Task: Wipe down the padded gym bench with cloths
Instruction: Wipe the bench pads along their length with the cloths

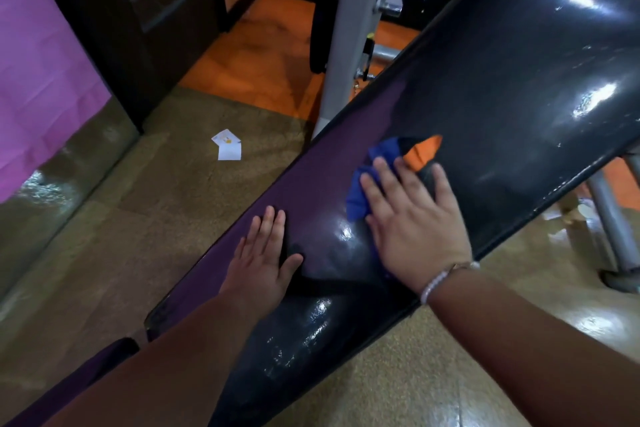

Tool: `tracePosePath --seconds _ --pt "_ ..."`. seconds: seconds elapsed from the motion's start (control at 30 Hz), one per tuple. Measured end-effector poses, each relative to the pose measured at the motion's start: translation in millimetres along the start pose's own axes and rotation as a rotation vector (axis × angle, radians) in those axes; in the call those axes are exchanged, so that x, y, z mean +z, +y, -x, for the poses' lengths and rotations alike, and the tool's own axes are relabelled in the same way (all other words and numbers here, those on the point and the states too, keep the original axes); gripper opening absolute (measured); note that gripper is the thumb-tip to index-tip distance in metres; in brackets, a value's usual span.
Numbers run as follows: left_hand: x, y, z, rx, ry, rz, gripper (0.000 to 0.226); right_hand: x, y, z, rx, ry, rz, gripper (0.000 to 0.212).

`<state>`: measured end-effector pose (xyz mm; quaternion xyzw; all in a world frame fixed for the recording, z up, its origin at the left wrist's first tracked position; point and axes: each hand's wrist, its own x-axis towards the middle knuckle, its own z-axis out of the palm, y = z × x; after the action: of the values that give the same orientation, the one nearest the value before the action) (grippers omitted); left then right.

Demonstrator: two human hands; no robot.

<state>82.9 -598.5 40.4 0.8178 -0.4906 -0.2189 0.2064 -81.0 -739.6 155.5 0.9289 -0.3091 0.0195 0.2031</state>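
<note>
The padded gym bench point(502, 87) runs diagonally from lower left to upper right, glossy black on top with a purple side band, and it has a tear showing orange near its middle. My right hand point(412, 218) lies flat on a blue cloth point(360, 191), pressing it onto the pad just below the tear. My left hand point(265, 253) rests flat with fingers spread on the pad's left edge, holding nothing. A beaded bracelet circles my right wrist.
White paper scraps point(228, 146) lie on the brown floor left of the bench. A grey metal upright point(349, 28) with a black weight plate stands behind. A pink wall point(38, 52) is at the left, and grey bench legs point(613, 225) at the right.
</note>
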Motion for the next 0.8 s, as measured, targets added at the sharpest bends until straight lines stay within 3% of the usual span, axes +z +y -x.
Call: tracePosePath --seconds 0.2,0.27,0.37,0.47,0.67,0.73,0.8 --pt "-6.0 0.6 -0.7 -0.010 -0.039 0.005 0.076 -5.7 31.2 -13.2 -0.266 0.007 0.056 0.049" --pt "-8.1 0.3 -0.4 -0.015 -0.073 0.010 0.074 -13.6 60.0 -32.5 -0.263 0.043 0.078 0.047" --pt "-10.6 1.7 0.2 -0.006 -0.093 0.001 0.076 -30.8 109.4 -51.8 0.020 0.129 0.034 0.048" --pt "-14.0 4.5 0.8 -0.010 -0.111 -0.008 0.074 -32.4 115.4 -48.9 0.283 0.214 -0.029 0.046" --pt "-18.6 4.4 0.0 -0.024 -0.152 -0.017 0.082 -8.0 55.0 -14.9 0.007 0.157 -0.008 0.042" --pt "-20.1 3.6 0.1 -0.029 -0.173 -0.023 0.091 -4.5 52.8 -8.8 -0.078 0.144 0.004 0.042" --pt "-20.4 3.3 -0.4 -0.043 -0.186 -0.013 0.085 -3.4 61.2 -10.2 -0.194 0.164 0.015 0.042"
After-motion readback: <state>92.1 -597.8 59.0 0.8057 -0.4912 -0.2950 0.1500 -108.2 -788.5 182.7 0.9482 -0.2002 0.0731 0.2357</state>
